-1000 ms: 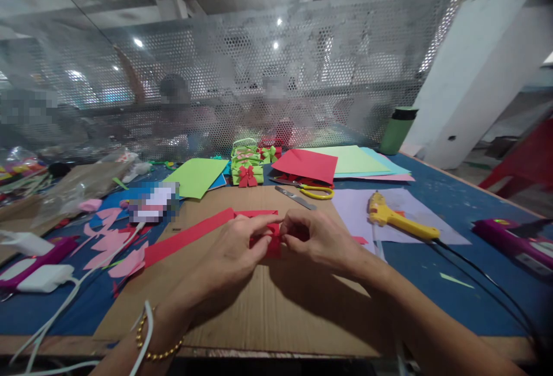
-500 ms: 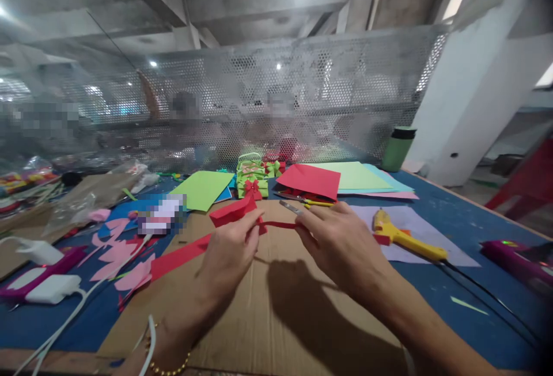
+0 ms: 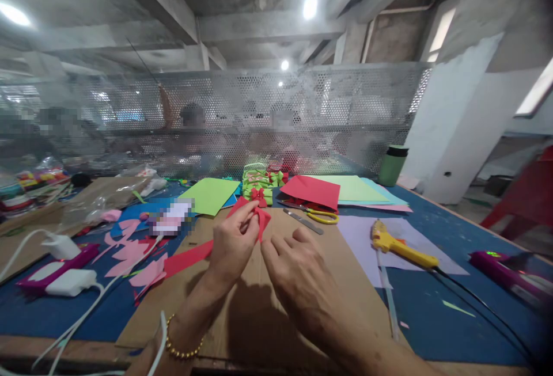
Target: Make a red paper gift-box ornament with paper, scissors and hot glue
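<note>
Folded red paper strip (image 3: 264, 223), bright, angular (lower end narrowing). Left hand (image 3: 233, 242) pinching it; right hand (image 3: 299, 275) curled near, grip unclear.

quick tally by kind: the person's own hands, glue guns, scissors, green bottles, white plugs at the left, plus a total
Hands: 2
Glue gun: 1
Scissors: 1
Green bottle: 1
White plugs: 2
Total: 7

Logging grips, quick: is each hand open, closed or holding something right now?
Left hand: closed, pinching a piece of red paper.
Right hand: curled at that piece's lower end; whether it grips cannot be told.
</note>
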A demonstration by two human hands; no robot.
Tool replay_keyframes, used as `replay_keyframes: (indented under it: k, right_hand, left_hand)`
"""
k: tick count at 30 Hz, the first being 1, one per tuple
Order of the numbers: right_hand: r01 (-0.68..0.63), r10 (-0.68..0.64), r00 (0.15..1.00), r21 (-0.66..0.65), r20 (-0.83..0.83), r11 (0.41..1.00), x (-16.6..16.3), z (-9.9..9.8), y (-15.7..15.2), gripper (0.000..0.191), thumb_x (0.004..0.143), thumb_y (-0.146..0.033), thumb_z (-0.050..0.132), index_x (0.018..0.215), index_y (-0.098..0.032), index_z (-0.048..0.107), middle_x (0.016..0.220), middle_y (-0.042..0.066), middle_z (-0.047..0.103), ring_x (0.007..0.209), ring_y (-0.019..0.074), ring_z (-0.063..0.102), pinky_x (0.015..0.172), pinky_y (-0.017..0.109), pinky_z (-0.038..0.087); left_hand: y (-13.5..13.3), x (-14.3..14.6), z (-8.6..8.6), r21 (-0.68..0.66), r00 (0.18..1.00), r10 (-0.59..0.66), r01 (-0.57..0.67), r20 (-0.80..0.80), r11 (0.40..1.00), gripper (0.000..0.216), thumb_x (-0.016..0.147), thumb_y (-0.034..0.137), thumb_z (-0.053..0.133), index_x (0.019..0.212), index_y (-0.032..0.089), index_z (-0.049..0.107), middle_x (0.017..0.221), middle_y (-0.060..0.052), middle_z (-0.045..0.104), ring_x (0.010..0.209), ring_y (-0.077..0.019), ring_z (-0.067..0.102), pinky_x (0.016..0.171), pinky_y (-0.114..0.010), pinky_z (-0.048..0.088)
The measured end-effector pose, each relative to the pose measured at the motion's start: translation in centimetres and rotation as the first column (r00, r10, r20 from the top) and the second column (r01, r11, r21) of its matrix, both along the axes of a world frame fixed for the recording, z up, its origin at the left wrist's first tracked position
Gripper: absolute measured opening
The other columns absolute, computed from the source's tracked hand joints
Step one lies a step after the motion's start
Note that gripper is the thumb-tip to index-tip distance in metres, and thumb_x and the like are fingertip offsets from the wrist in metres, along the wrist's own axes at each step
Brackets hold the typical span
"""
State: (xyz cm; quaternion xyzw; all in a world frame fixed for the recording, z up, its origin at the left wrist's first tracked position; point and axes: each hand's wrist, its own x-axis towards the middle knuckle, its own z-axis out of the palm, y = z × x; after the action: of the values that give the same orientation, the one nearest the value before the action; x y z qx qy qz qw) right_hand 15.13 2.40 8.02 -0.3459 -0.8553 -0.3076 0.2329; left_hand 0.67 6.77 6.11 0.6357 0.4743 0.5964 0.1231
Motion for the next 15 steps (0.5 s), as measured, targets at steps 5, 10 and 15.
replay_keyframes:
  k: [5, 10, 15]
  right_hand:
    - [0.013, -0.012, 1.0, -0.076, 0.017, 0.997, -0.4, -0.7, 0.9, 0.016, 0.081, -0.002, 0.057, 0.078, -0.018, 0.061, 0.07, 0.004, 0.066, 0.057, 0.0203, 0.049, 0.064, 0.036, 0.021]
    - [0.009, -0.007, 0.999, -0.052, 0.043, 0.999, -1.2, -1.6, 1.3, 0.017, 0.078, 0.0, 0.057, 0.079, -0.015, 0.063, 0.067, 0.004, 0.066, 0.056, 0.0195, 0.052, 0.065, 0.036, 0.023]
    - [-0.001, 0.003, 0.999, -0.053, 0.041, 0.999, -1.5, -1.9, 1.6, 0.016, 0.081, -0.002, 0.055, 0.076, -0.016, 0.062, 0.068, 0.004, 0.067, 0.056, 0.0185, 0.052, 0.066, 0.036, 0.026]
  left_hand:
    - [-0.5, -0.1, 0.5, -0.042, 0.999, -0.047, 0.045, -0.026, 0.998, 0.033, 0.093, 0.025, 0.054, 0.12, 0.016, 0.07, 0.111, -0.007, 0.077, 0.091, -0.0191, 0.075, 0.086, -0.03, 0.058]
    - [-0.6, -0.1, 0.6, -0.066, 0.997, -0.083, 0.083, 0.006, 0.994, 0.033, 0.091, 0.023, 0.054, 0.119, 0.014, 0.071, 0.113, -0.009, 0.076, 0.093, -0.0188, 0.074, 0.083, -0.028, 0.059]
    - [-0.3, 0.0, 0.5, -0.119, 0.972, -0.167, 0.188, 0.168, 0.975, 0.034, 0.087, 0.029, 0.064, 0.116, 0.012, 0.07, 0.108, -0.01, 0.078, 0.097, -0.0215, 0.074, 0.086, -0.031, 0.06]
